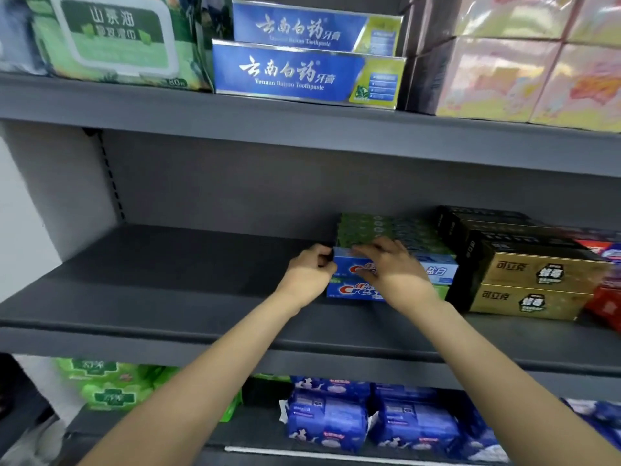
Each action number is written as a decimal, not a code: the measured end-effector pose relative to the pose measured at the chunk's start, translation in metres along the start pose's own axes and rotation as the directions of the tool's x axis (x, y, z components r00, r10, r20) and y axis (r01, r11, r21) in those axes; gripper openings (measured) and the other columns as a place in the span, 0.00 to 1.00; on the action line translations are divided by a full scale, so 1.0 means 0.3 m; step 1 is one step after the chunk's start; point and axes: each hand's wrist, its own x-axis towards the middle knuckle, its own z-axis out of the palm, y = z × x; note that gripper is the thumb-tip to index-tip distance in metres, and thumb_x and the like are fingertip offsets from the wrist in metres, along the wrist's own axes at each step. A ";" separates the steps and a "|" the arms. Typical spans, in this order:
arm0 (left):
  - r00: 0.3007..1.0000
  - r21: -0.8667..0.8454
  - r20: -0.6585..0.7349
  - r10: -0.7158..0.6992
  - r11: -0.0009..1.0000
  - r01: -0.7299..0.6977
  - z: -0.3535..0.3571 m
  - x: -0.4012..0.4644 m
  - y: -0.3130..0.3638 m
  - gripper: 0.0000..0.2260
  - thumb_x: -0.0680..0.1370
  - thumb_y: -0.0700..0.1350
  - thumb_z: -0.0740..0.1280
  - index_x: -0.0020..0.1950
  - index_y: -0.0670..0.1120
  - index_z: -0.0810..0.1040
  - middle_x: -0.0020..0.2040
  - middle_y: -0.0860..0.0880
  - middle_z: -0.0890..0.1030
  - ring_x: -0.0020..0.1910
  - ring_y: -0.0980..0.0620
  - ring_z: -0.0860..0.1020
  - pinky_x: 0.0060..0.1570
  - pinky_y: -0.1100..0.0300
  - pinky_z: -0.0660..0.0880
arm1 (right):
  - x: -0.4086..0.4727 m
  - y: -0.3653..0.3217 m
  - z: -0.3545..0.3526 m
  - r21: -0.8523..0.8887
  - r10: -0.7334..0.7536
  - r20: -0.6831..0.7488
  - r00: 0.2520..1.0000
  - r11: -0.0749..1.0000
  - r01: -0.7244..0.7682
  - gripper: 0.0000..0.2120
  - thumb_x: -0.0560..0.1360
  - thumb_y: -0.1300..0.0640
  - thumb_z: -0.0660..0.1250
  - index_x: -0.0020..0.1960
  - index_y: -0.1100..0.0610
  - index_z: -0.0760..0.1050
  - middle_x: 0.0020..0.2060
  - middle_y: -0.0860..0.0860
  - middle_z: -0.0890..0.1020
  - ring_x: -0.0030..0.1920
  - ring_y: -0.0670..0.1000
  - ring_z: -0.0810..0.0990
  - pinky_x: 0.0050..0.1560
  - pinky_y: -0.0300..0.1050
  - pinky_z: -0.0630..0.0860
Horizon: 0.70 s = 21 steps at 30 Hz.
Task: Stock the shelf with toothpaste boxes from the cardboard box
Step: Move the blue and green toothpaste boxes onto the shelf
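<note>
**Risk of a skewed or toppled stack**

Top Crest box (pixel 437 269) on middle shelf (pixel 168 264), pinched at its end by left hand (pixel 311 275), pressed under flat right hand (pixel 389 260). Could slide off lower Crest box (pixel 349 291) if shoved unevenly.

**A:** what kind of place is this?

**B:** a shop. Grey metal shelving (pixel 302 149) in tiers, toothpaste boxes (pixel 437 272) stacked facing out, wet wipe packs (pixel 111 38), tissue bundles (pixel 524 68), all sealed retail stock.
</note>
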 end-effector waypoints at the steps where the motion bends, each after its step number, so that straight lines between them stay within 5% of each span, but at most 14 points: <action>1: 1.000 0.004 0.005 0.004 1.000 -0.004 0.000 -0.001 0.001 0.16 0.79 0.43 0.62 0.67 0.47 0.71 0.61 0.47 0.77 0.59 0.49 0.76 0.57 0.59 0.72 | -0.002 -0.010 0.006 -0.031 0.012 -0.008 1.000 0.999 -0.012 0.21 0.77 0.48 0.61 0.70 0.48 0.67 0.64 0.51 0.69 0.65 0.54 0.66 0.63 0.47 0.68; 7: 0.997 0.045 0.071 -0.013 0.999 0.010 -0.022 -0.027 0.021 0.19 0.79 0.44 0.62 0.70 0.48 0.68 0.63 0.46 0.76 0.59 0.50 0.75 0.54 0.62 0.71 | -0.026 -0.055 -0.001 -0.069 0.065 0.013 0.998 0.996 -0.064 0.22 0.78 0.52 0.61 0.71 0.51 0.63 0.66 0.54 0.67 0.66 0.56 0.65 0.65 0.50 0.64; 12: 0.989 0.227 -0.026 0.145 0.965 -0.135 -0.092 -0.145 0.027 0.15 0.79 0.42 0.61 0.65 0.45 0.73 0.61 0.45 0.77 0.58 0.50 0.76 0.55 0.64 0.71 | -0.130 -0.116 -0.044 0.166 0.064 -0.126 0.990 0.985 -0.042 0.19 0.78 0.57 0.62 0.69 0.54 0.69 0.64 0.54 0.73 0.65 0.56 0.70 0.61 0.49 0.70; 16: 0.957 0.471 -0.096 0.274 0.860 -0.199 -0.158 -0.314 0.027 0.10 0.78 0.44 0.61 0.58 0.48 0.75 0.50 0.50 0.81 0.50 0.49 0.79 0.48 0.55 0.75 | -0.247 -0.215 -0.061 0.305 0.033 -0.130 0.991 0.952 0.008 0.13 0.77 0.59 0.62 0.61 0.56 0.75 0.57 0.54 0.78 0.60 0.53 0.75 0.59 0.48 0.72; 21: 0.925 0.769 -0.087 0.370 0.615 -0.174 -0.240 -0.601 -0.046 0.10 0.80 0.47 0.57 0.56 0.47 0.74 0.53 0.48 0.80 0.54 0.45 0.77 0.51 0.53 0.71 | -0.406 -0.417 -0.039 0.439 -0.041 -0.025 0.999 0.897 0.048 0.10 0.75 0.61 0.63 0.55 0.55 0.79 0.46 0.53 0.83 0.48 0.54 0.80 0.51 0.47 0.75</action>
